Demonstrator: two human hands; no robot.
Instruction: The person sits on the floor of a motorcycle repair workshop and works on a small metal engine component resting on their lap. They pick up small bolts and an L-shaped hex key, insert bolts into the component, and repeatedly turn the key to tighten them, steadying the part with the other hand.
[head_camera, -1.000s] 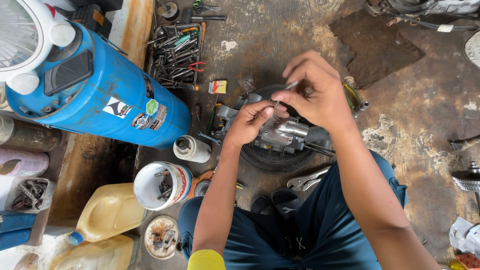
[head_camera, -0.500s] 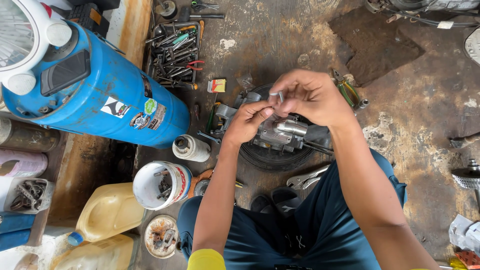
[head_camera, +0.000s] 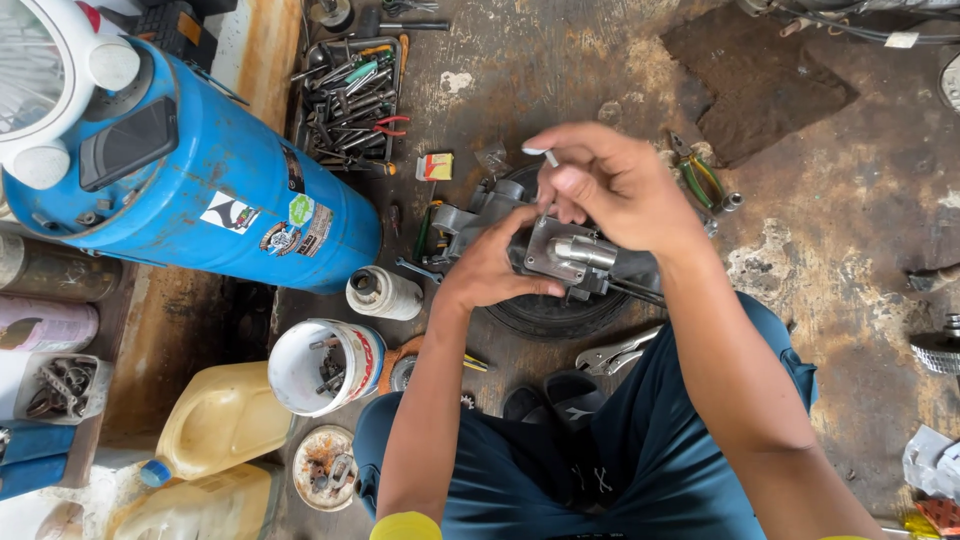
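A grey metal engine part (head_camera: 572, 252) with a shiny cylinder lies on a black tyre (head_camera: 556, 316) on the stained floor in front of my knees. My left hand (head_camera: 488, 268) rests against the part's left side and steadies it. Just above the part my right hand (head_camera: 612, 186) pinches a small pale metal piece (head_camera: 541, 153) between thumb and fingertips. The piece is clear of the part. My fingers hide most of the part's upper edge.
A blue drum (head_camera: 230, 205) lies at the left, with a tray of hand tools (head_camera: 350, 98) behind it. Near my left knee stand a white tub of parts (head_camera: 318, 366), a white bottle (head_camera: 384, 293) and yellow jugs (head_camera: 218, 420). Locking pliers (head_camera: 615, 352) and green-handled pliers (head_camera: 700, 180) lie beside the tyre.
My right hand has lifted up and back from the part with the small piece pinched in it. My left hand dropped from the fingertips onto the part's side.
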